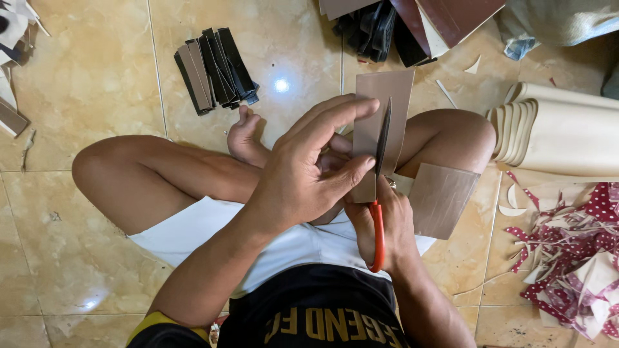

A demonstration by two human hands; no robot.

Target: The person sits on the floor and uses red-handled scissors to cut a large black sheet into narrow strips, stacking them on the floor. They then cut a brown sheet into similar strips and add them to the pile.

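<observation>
I sit cross-legged on a tiled floor. My left hand (309, 167) pinches a brown rectangular sheet (387, 109) of leather-like material, fingers spread over its left edge. My right hand (387, 225) grips red-handled scissors (379, 212); the dark blades point up and run through the sheet's middle. A second brown piece (442, 196) rests against my right knee.
A stack of dark cut strips (216, 67) lies ahead on the floor. More dark and brown sheets (419, 22) are piled at the top. Cream rolled material (561, 129) sits at the right, with red dotted scraps (574, 251) below it.
</observation>
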